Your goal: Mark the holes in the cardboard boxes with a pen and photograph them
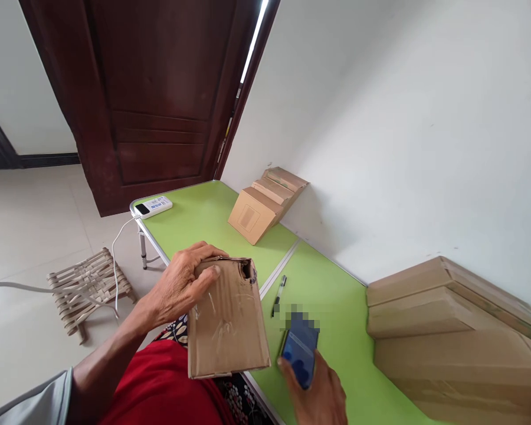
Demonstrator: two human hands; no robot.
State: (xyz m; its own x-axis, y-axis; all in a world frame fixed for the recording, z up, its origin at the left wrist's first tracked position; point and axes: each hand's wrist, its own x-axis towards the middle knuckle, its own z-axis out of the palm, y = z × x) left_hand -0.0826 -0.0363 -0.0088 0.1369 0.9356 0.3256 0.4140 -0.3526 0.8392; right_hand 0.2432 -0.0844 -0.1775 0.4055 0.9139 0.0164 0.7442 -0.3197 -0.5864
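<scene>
My left hand (188, 280) grips the upper left edge of a worn cardboard box (228, 330), with the thumb on its near face and the fingers behind. A dark torn hole shows at the box's upper right corner. The box is tilted over my lap at the table's front edge. My right hand (316, 383) holds a smartphone (300, 351) with a dark blue screen, thumb on one side and fingers on the other, low over the green table (340, 319). A black pen (279, 295) lies on the table between the box and the phone.
Several cardboard boxes (254, 215) lean by the wall, and larger ones (451, 342) stand at the right. A white device (154, 206) with a cable sits at the table's far left corner. A woven stool (91, 289) stands on the floor before a dark red door (154, 88).
</scene>
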